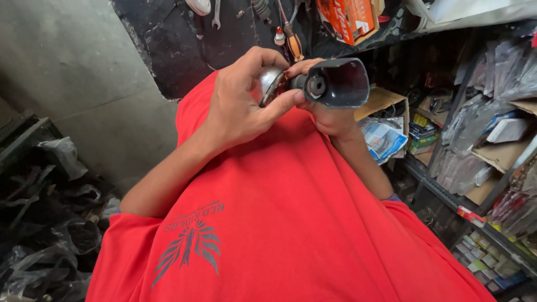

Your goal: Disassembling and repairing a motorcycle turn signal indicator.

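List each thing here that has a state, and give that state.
Left hand: closed on the round metal part.
Right hand: gripping the black housing from beneath.
Black housing: held up, open end towards the camera.
Cardboard box: open, on the shelf.
Screwdriver: lying untouched.

Hands: left hand (240, 106) sat left of right hand (330, 118), both on the housing (335, 83).
Shelves (475, 168): stood right.
Bags (56, 223): lay left.

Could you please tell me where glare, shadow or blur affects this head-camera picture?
Head view: glare on the round chrome part under the left hand; the black housing in the right hand is sharp; shelves and bagged parts sit in shadow, edges bowed.
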